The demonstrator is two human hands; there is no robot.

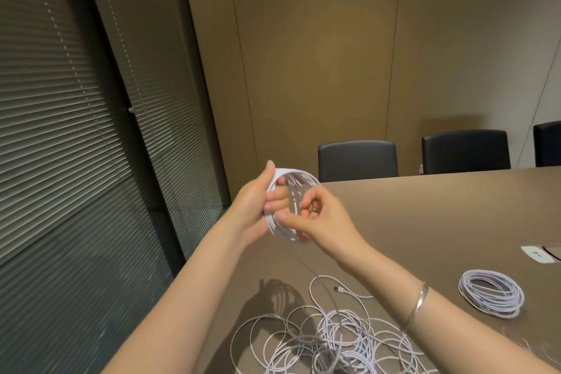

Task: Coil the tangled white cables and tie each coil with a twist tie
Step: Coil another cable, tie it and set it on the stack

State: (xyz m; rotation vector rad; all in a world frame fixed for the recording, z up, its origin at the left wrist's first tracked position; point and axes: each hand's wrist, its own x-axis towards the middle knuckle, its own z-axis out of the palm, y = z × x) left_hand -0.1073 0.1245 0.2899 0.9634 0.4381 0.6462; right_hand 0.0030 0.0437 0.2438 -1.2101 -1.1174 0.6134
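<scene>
I hold a coil of white cable (290,232) in the air above the table's left edge. My left hand (258,203) grips its left side, thumb over the top and fingers through the loop. My right hand (315,222) pinches the coil's lower part with curled fingers; what lies between them is too blurred to tell. A strand hangs from the coil down to a tangle of loose white cables (334,340) on the table in front of me, with a connector end (338,289) showing. A finished white coil (491,293) lies flat on the table at the right.
The brown table (440,215) runs to the right and away from me. A white socket plate (537,253) sits near its right edge. Black chairs (358,159) stand along the far side. Blinds (76,146) cover the windows on the left.
</scene>
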